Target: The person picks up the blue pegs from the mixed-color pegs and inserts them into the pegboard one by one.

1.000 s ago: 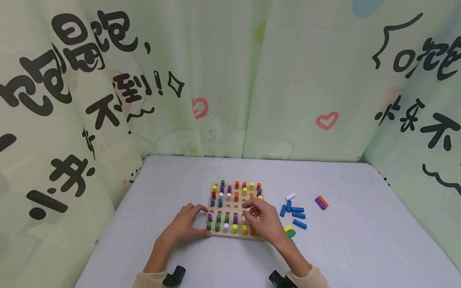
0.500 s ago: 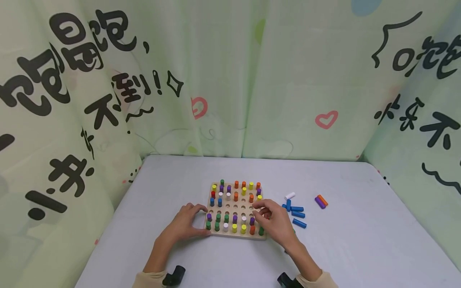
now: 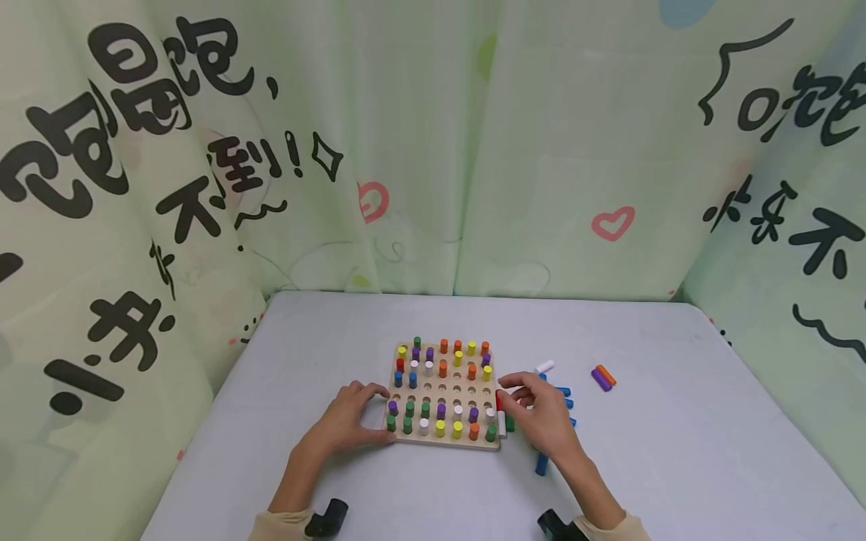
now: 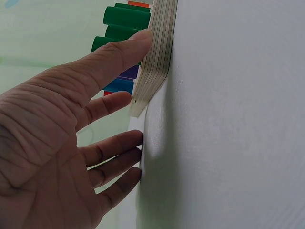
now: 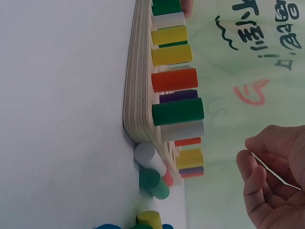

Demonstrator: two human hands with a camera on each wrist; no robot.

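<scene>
A wooden pegboard (image 3: 435, 395) lies flat, with upright coloured pegs in rows at front and back and bare holes across its middle. My left hand (image 3: 354, 415) spans its left side, fairly straight fingers and thumb touching the edge; in the left wrist view the thumb (image 4: 121, 52) lies against the board's side near green pegs. Just off the right edge hovers my right hand (image 3: 541, 413), fingers loosely bent, and the right wrist view shows nothing between thumb and index fingertips. Near those fingertips are a red peg (image 3: 499, 401), a white peg (image 3: 501, 427) and a green peg (image 3: 510, 423).
Blue pegs (image 3: 542, 463) lie on the white-covered table (image 3: 676, 421), partly hidden by my right hand and forearm. Another white peg (image 3: 544, 367) is behind that hand. Farther right, a purple peg (image 3: 601, 381) and an orange peg (image 3: 606, 374) lie side by side. Curtains surround the table.
My right hand has moved rightward from over the pegboard to just beyond its right edge, uncovering holes and pegs there and covering some loose blue pegs. My left hand stays put.
</scene>
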